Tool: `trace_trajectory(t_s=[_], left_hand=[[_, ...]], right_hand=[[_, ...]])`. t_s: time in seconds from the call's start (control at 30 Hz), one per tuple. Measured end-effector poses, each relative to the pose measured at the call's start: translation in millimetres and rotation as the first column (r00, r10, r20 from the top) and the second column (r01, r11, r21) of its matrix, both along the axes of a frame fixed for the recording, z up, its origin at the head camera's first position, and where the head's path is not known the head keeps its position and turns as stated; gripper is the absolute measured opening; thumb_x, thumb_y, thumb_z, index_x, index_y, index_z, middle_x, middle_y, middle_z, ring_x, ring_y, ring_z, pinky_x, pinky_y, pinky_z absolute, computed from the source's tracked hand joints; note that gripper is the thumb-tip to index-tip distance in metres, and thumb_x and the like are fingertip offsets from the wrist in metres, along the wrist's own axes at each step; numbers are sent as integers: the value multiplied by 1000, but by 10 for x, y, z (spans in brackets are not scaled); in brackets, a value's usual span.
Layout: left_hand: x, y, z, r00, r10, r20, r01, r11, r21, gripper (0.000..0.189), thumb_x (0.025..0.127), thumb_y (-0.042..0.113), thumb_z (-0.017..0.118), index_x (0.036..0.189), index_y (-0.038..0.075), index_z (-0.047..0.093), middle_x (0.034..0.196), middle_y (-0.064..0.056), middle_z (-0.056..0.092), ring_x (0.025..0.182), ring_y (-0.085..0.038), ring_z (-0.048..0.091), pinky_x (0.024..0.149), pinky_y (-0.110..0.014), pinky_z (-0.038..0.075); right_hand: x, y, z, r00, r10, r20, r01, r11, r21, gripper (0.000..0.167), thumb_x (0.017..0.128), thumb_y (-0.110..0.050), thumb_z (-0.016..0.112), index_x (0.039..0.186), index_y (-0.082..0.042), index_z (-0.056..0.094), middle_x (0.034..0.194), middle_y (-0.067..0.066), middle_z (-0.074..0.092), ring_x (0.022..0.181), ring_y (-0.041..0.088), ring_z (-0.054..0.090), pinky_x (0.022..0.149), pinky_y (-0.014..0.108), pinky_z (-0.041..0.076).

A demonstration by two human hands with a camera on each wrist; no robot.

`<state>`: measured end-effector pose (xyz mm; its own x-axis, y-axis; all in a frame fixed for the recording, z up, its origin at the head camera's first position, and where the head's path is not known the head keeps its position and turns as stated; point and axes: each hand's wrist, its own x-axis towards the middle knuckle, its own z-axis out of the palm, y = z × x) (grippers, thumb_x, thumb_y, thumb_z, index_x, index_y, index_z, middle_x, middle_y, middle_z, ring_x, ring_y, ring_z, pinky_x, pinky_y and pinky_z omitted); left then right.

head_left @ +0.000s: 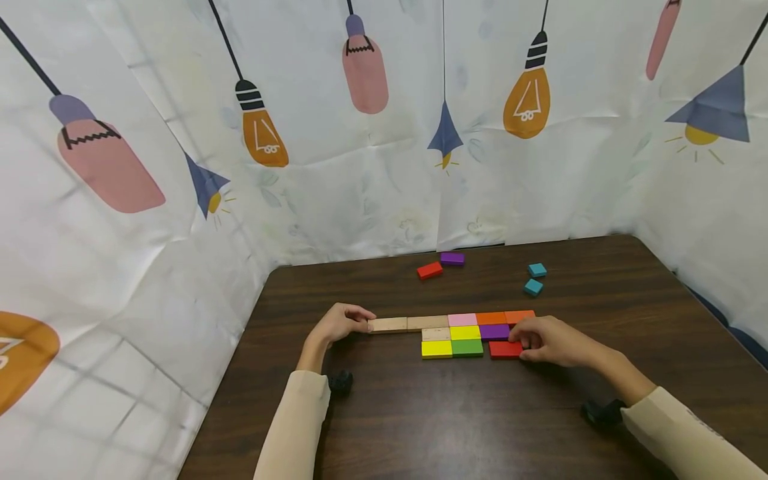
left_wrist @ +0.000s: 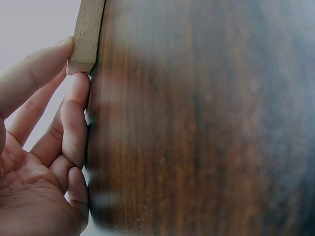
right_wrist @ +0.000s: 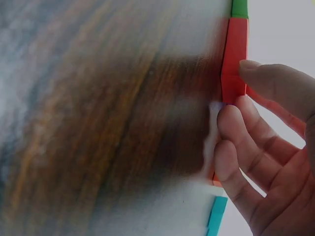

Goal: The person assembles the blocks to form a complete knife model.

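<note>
On the dark table, my left hand (head_left: 341, 324) pinches the outer end of a plain wooden block (head_left: 389, 326). Its thumb lies against that block (left_wrist: 87, 37) in the left wrist view, the other fingers bent at the end. A second wooden block (head_left: 427, 323) continues the row rightward to pink (head_left: 462, 320) and orange blocks (head_left: 491, 318). Below are a short wooden block (head_left: 436, 334), yellow (head_left: 465, 333), purple (head_left: 495, 333), yellow (head_left: 437, 349) and green blocks (head_left: 467, 348). My right hand (head_left: 557, 341) grips a red block (head_left: 505, 350) by its right end, a small gap from the green one.
Behind the rows lie a loose red block (head_left: 429, 271), a purple block (head_left: 453, 259) and two small blue blocks (head_left: 533, 287). A white curtain (head_left: 384, 180) printed with lamps hangs along the far and left sides of the table (head_left: 420, 427).
</note>
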<state>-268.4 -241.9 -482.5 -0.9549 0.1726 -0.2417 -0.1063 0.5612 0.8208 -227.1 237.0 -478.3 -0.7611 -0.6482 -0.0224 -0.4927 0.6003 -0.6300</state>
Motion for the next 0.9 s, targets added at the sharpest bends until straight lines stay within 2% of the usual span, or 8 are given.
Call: trace_trajectory(t_s=[0.13, 0.6, 0.9], left_hand=[[-4, -2, 2, 1000, 0, -3, 0, 1000, 2, 19, 88, 16, 81, 107, 14, 81, 90, -2, 70, 83, -20, 61, 80, -34, 49], [-3, 5, 1, 1000, 2, -6, -2, 1000, 2, 18, 89, 15, 81, 107, 14, 81, 90, -2, 69, 83, -20, 60, 80, -35, 49], [10, -1, -2, 1000, 0, -4, 0, 1000, 6, 18, 89, 15, 81, 107, 14, 81, 89, -3, 69, 82, -20, 61, 81, -35, 49]], right_hand=[[-11, -20, 7, 1000, -3, 11, 3, 1000, 3, 24, 90, -21, 79, 112, -15, 71, 84, -10, 57, 74, 1, 50, 65, 21, 47], [-60, -90, -35, 999, -10, -39, 11, 1000, 21, 20, 90, -20, 80, 108, -16, 71, 79, -12, 57, 69, 0, 50, 63, 20, 45], [-67, -121, -25, 999, 11, -41, -10, 1000, 20, 19, 91, -21, 79, 107, -16, 70, 79, -13, 57, 67, -1, 49, 62, 20, 45]])
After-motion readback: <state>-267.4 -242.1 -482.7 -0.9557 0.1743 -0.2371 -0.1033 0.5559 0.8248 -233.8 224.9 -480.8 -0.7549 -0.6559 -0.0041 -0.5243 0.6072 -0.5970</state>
